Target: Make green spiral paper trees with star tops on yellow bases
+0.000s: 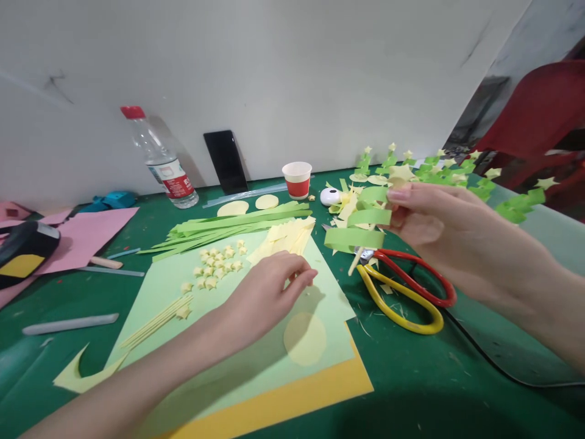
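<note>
My right hand (429, 216) pinches a small paper tree, raised above the table's right side. It has a pale yellow paper star (401, 175) on top and a light green paper strip (354, 238) winding in loops around a thin stick (355, 261). Over the light green sheet (333, 286) hovers my left hand (278, 286), fingers curled in, with nothing visible in them. Beneath it lies a pale yellow paper disc (305, 339). Small folded paper stars (217, 266) cluster left of this hand, near thin yellow sticks (155, 321) and yellow paper strips (286, 235).
Scissors (406, 292) with red and yellow handles lie below my right hand. Finished paper trees (516, 204) stand at the back right. Green strips (228, 225), a paper cup (298, 180), a phone (226, 161), a bottle (171, 177) and a tape measure (27, 250) are around.
</note>
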`<action>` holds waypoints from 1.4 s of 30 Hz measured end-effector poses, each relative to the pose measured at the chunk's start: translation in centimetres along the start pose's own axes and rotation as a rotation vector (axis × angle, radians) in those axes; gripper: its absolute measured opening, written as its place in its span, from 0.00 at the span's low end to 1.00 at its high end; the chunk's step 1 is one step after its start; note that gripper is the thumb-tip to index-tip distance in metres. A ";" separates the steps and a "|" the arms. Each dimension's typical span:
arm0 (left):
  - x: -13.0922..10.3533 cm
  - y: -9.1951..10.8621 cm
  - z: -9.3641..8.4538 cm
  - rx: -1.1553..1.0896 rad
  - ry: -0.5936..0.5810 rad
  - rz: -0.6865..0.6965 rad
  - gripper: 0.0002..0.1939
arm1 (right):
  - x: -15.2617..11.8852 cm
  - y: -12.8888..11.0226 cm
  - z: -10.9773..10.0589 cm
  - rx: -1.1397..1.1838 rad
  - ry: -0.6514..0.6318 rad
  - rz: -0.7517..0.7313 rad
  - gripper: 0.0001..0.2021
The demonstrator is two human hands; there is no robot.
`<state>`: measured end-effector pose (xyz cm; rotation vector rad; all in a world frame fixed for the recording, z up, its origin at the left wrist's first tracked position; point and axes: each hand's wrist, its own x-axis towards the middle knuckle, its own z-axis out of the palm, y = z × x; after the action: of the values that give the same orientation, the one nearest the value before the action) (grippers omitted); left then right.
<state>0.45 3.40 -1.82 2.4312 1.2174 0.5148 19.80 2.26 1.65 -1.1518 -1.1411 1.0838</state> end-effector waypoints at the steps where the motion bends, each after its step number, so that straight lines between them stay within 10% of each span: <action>1: 0.0 -0.3 0.2 0.014 -0.006 0.000 0.17 | 0.0 0.0 0.0 0.014 -0.005 0.002 0.14; 8: -0.1 -0.8 0.4 -0.052 0.056 0.046 0.07 | -0.3 -0.1 0.2 0.088 -0.013 0.062 0.13; 17: -1.3 2.8 -0.9 -0.707 -0.105 -0.171 0.10 | -1.0 0.1 0.6 0.050 -0.141 0.113 0.11; 38: -0.9 2.0 -1.3 -0.469 -0.166 -0.095 0.15 | -1.4 -0.4 0.4 -0.105 -0.195 0.031 0.10; 42: -0.5 1.5 -2.0 -0.265 0.009 -0.104 0.19 | -1.5 -0.4 0.4 -0.170 -0.303 0.073 0.07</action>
<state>0.24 2.43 0.50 2.1349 1.1891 0.6144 19.30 0.80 1.89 -1.1945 -1.4595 1.2675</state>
